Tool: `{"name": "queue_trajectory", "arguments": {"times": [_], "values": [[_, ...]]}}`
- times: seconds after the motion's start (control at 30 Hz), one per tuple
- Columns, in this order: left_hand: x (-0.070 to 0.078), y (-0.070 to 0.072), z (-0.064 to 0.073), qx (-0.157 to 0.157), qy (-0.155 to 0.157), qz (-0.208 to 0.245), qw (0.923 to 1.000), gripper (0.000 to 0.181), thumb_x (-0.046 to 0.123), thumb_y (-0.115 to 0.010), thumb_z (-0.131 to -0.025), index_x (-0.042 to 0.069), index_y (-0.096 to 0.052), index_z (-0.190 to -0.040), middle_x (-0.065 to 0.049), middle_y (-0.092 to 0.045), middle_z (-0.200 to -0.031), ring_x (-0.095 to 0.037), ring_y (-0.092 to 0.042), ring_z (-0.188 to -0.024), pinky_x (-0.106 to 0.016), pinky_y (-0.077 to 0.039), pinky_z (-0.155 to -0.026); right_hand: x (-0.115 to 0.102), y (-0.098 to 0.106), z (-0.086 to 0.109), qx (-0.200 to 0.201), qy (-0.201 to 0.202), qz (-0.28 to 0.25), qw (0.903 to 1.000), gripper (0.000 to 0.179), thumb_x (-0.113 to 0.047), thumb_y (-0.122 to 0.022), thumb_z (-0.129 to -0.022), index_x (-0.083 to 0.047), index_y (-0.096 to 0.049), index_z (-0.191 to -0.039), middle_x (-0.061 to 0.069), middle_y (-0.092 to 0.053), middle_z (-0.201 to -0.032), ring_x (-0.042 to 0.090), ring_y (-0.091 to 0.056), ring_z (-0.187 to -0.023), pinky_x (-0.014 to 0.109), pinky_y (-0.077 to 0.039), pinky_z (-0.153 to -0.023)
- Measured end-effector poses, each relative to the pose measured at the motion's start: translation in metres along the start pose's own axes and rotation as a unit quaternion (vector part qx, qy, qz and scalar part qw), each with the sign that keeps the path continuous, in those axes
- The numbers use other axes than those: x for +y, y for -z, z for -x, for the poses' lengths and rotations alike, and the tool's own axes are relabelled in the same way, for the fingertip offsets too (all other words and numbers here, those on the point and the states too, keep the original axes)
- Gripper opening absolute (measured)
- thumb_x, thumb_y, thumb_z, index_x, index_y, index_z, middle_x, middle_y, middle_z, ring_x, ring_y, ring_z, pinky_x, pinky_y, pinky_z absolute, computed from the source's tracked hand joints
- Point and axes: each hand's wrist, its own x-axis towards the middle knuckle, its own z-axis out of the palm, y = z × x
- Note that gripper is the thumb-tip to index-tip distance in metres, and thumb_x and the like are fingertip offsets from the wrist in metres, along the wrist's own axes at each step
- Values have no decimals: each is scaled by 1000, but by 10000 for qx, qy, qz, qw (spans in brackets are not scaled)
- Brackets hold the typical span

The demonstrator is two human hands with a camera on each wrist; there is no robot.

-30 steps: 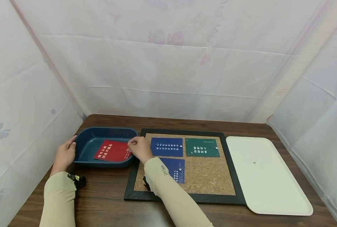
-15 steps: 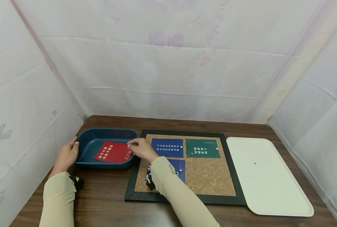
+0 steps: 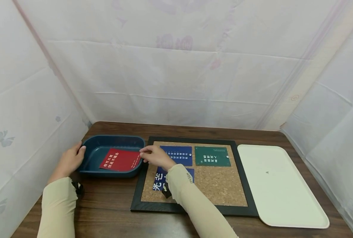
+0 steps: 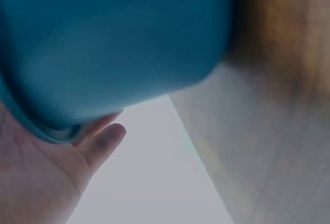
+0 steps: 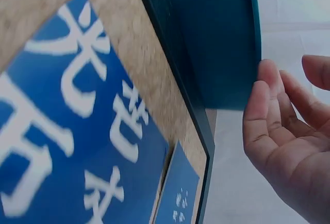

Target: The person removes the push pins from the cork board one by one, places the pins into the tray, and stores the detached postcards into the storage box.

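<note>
My left hand (image 3: 69, 161) grips the left rim of a deep blue plastic tub (image 3: 90, 162). The left wrist view shows the tub's outer wall (image 4: 124, 43) with part of the hand curled at its rim. A red card (image 3: 120, 159) with white writing lies tilted inside the tub. At the tub's right rim is my right hand (image 3: 157, 157). Its fingertips touch or nearly touch the rim in the right wrist view, the thumb standing apart from the bent fingers (image 5: 258, 100). I see nothing between them.
A black-framed cork board (image 3: 221, 185) lies right of the tub, bearing blue cards (image 3: 177, 155) and a green card (image 3: 212, 156) with round silvery pins. A cream tray (image 3: 280, 185) touches its right side. White sheeting encloses the brown table (image 3: 105, 205).
My right hand has moved slightly right, from over the red card's right corner to the tub's rim. The left hand keeps its place on the tub.
</note>
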Motion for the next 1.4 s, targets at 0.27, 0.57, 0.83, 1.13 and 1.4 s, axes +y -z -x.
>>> {"name": "queue_trajectory", "arguments": {"times": [0.27,0.57,0.83,1.13,1.4], "values": [[26,1,-2,331,-476,43,9983,60,31,-28,-106,-16,-24,-144,-41,-26,-145,-58,-24,-133,-67,-21,-107,0,16,10,-55,42,259,9996,31,-24,-53,-100,-9,-62,-126,14,-65,-111,30,-64,-102,36,-54,-81],[58,-9,-2,203,-737,230,9968,64,35,-29,-106,-7,-11,-151,-34,-15,-153,-53,-17,-140,-67,-18,-109,8,34,21,91,427,873,9952,30,-23,-53,-99,-8,-65,-123,6,-66,-114,17,-63,-97,34,-53,-86],[87,-23,-2,-173,-970,117,9951,64,37,-31,-105,4,-6,-155,-31,-16,-155,-52,-18,-141,-67,-20,-109,19,51,35,195,178,894,9956,32,-25,-55,-98,-5,-65,-121,7,-67,-105,26,-64,-94,33,-54,-79],[127,-40,6,-402,-1426,-20,9890,60,37,-35,-105,13,-15,-156,-23,-22,-157,-44,-23,-143,-63,-23,-112,38,66,47,242,-193,604,9977,29,-25,-59,-97,-5,-68,-117,14,-68,-104,27,-65,-92,33,-56,-78],[158,-62,12,-564,-2073,-137,9766,55,27,-44,-103,9,-27,-153,-17,-31,-155,-37,-29,-143,-56,-30,-112,46,76,54,223,-429,428,9979,29,-23,-60,-96,-2,-68,-114,11,-69,-103,22,-67,-92,38,-57,-84]]}}
